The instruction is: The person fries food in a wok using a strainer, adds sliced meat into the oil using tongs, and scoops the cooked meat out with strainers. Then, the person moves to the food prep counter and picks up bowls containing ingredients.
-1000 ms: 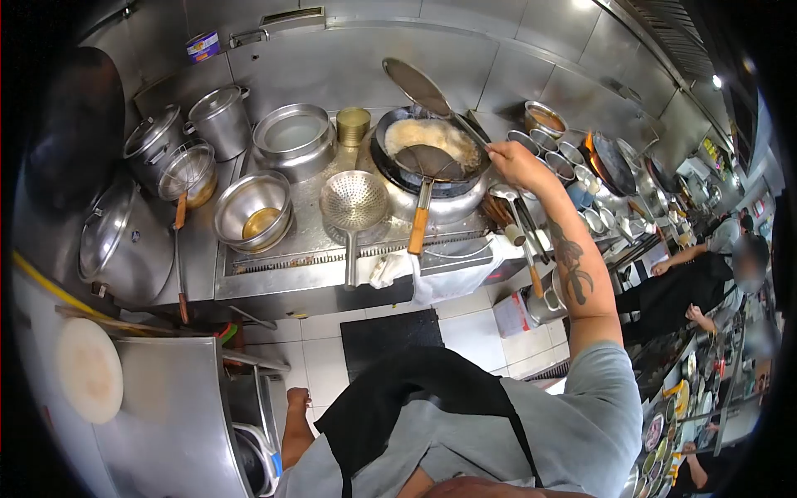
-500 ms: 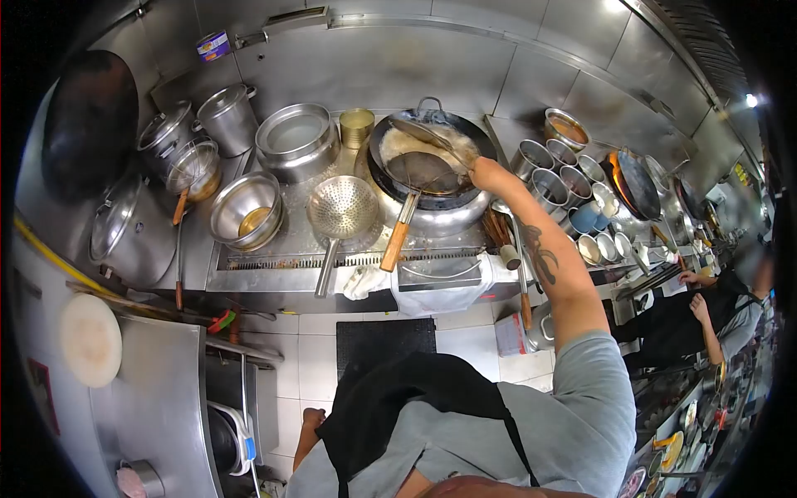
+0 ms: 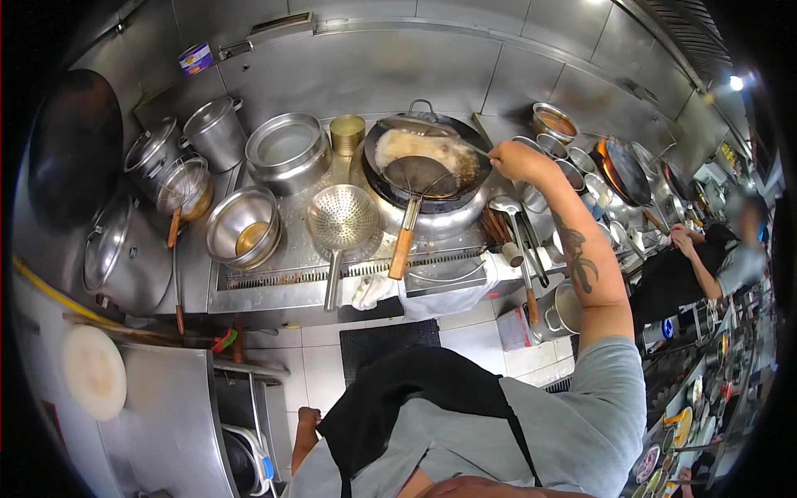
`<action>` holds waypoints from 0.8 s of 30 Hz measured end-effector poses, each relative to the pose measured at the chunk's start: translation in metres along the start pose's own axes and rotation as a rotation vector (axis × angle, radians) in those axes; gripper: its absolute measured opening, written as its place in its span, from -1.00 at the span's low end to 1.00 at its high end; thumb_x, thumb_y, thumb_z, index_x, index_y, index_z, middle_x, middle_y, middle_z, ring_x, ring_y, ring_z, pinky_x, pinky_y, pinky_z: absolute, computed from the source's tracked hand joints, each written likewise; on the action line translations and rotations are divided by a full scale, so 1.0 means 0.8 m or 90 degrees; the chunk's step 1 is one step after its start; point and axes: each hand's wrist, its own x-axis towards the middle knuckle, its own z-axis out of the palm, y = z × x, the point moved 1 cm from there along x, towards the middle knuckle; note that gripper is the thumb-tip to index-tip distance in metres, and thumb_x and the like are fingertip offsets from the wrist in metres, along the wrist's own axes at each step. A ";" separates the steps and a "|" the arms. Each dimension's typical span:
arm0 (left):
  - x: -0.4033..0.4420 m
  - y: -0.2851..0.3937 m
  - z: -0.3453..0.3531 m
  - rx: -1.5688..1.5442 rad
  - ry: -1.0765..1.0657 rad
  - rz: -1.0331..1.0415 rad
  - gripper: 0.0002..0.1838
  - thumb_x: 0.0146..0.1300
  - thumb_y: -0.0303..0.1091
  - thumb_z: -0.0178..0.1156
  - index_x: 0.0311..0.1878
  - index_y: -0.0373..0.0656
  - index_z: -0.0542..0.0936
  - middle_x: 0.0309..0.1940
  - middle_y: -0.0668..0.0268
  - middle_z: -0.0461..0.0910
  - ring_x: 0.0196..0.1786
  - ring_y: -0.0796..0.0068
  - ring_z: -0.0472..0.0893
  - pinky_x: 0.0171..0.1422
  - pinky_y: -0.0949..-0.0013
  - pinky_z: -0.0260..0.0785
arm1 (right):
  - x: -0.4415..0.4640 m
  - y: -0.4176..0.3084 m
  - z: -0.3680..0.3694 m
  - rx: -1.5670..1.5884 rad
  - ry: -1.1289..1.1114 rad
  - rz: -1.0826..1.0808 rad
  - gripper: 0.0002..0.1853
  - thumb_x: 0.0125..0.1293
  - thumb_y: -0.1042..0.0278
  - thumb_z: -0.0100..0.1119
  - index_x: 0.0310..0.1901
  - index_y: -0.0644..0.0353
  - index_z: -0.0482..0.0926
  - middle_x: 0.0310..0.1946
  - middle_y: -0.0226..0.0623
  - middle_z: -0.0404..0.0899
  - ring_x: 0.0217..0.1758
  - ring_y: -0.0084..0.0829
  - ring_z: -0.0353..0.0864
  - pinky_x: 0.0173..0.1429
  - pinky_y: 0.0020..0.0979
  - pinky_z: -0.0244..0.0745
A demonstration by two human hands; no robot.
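My right hand (image 3: 516,160) is closed round the handle of a long-handled skimmer (image 3: 415,125). Its dark head is tilted, seen almost edge-on, above the far side of a black wok (image 3: 371,166). Pale, frothy, bubbling liquid (image 3: 448,151) fills part of the wok. A round mesh strainer (image 3: 422,176) with a wooden handle rests over the wok's near side, untouched by either hand. Low beside my body hangs my left hand (image 3: 309,417), curled into a fist, with nothing seen sticking out of it.
Left of the wok lie a perforated strainer (image 3: 341,217), a steel bowl (image 3: 242,228), a steel pot (image 3: 287,143) and a tin can (image 3: 347,135). A ladle (image 3: 516,236) leans on the stove's right front. Several metal containers stand behind it. A co-worker (image 3: 685,261) stands at far right.
My right hand has moved right and slightly up, away from the wok's centre, drawing the skimmer with it. The skimmer head now lies flatter and farther right. The view has shifted slightly.
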 end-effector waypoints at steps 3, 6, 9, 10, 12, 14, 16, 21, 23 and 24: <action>0.039 0.014 -0.014 0.005 -0.002 -0.055 -0.86 0.15 -0.47 0.06 -0.53 -0.19 0.47 -0.69 0.19 0.49 -0.74 0.31 0.45 -0.71 0.22 0.29 | 0.024 0.000 0.031 -0.073 -0.029 0.004 -0.79 0.18 0.38 0.05 -0.26 0.29 0.62 -0.34 0.07 0.61 -0.24 0.02 0.61 -0.11 -0.14 0.48; 0.064 0.026 -0.021 0.017 -0.009 -0.084 -0.87 0.17 -0.45 0.06 -0.49 -0.21 0.47 -0.69 0.19 0.48 -0.74 0.32 0.45 -0.71 0.23 0.31 | 0.032 -0.039 0.042 -0.083 -0.065 0.023 -0.78 0.14 0.41 0.04 -0.28 0.35 0.62 -0.31 0.14 0.60 -0.22 0.03 0.63 -0.09 -0.13 0.50; 0.070 0.031 -0.026 -0.021 -0.029 -0.088 -0.90 0.15 -0.48 0.07 -0.48 -0.22 0.47 -0.69 0.16 0.46 -0.72 0.33 0.48 -0.68 0.26 0.36 | 0.055 -0.047 0.075 -0.093 -0.053 0.095 -0.78 0.05 0.43 0.18 -0.25 0.30 0.66 -0.27 0.05 0.64 -0.17 -0.07 0.67 -0.08 -0.17 0.54; 0.071 0.030 -0.028 -0.037 -0.031 -0.089 -0.89 0.15 -0.48 0.07 -0.50 -0.21 0.46 -0.70 0.16 0.46 -0.72 0.33 0.47 -0.68 0.26 0.35 | 0.057 -0.049 0.077 -0.091 -0.040 0.102 -0.78 0.05 0.43 0.17 -0.26 0.30 0.66 -0.27 0.05 0.64 -0.17 -0.06 0.67 -0.08 -0.17 0.54; 0.072 0.027 -0.031 -0.066 -0.036 -0.093 -0.87 0.14 -0.49 0.07 -0.53 -0.20 0.45 -0.71 0.17 0.44 -0.73 0.34 0.46 -0.69 0.27 0.33 | 0.052 -0.049 0.076 -0.084 -0.017 0.119 -0.78 0.06 0.43 0.16 -0.26 0.31 0.66 -0.27 0.05 0.64 -0.17 -0.06 0.67 -0.09 -0.17 0.54; 0.076 0.026 -0.037 -0.079 -0.031 -0.102 -0.86 0.12 -0.51 0.07 -0.55 -0.19 0.45 -0.71 0.17 0.44 -0.73 0.34 0.46 -0.69 0.27 0.32 | 0.044 -0.042 0.063 -0.082 0.010 0.096 -0.78 0.10 0.43 0.08 -0.28 0.35 0.64 -0.28 0.12 0.62 -0.16 0.00 0.64 -0.07 -0.14 0.52; 0.075 0.018 -0.049 -0.075 -0.013 -0.118 -0.87 0.11 -0.53 0.08 -0.55 -0.20 0.45 -0.70 0.17 0.45 -0.72 0.33 0.48 -0.70 0.28 0.31 | 0.033 -0.033 0.050 -0.068 0.027 0.092 -0.78 0.13 0.43 0.05 -0.29 0.35 0.63 -0.29 0.15 0.60 -0.17 0.03 0.63 -0.06 -0.12 0.50; 0.055 0.001 -0.082 -0.083 0.022 -0.143 -0.89 0.11 -0.55 0.08 -0.53 -0.21 0.46 -0.69 0.18 0.46 -0.70 0.33 0.50 -0.70 0.29 0.29 | 0.009 -0.004 0.021 -0.015 0.084 0.055 -0.81 0.18 0.36 0.05 -0.33 0.27 0.62 -0.41 0.08 0.59 -0.26 0.05 0.60 -0.13 -0.10 0.46; 0.047 0.004 -0.088 -0.097 0.025 -0.139 -0.89 0.12 -0.55 0.08 -0.52 -0.21 0.47 -0.68 0.18 0.47 -0.70 0.34 0.50 -0.70 0.30 0.29 | -0.016 -0.011 0.003 0.025 0.085 0.024 -0.81 0.20 0.34 0.05 -0.35 0.29 0.58 -0.46 0.07 0.57 -0.33 0.04 0.58 -0.14 -0.10 0.43; 0.044 0.007 -0.092 -0.101 0.026 -0.136 -0.89 0.12 -0.55 0.07 -0.51 -0.21 0.47 -0.68 0.19 0.47 -0.70 0.34 0.50 -0.70 0.30 0.29 | -0.020 -0.006 0.006 0.043 0.085 0.015 -0.80 0.21 0.33 0.05 -0.34 0.29 0.58 -0.47 0.04 0.57 -0.37 0.00 0.58 -0.20 -0.12 0.45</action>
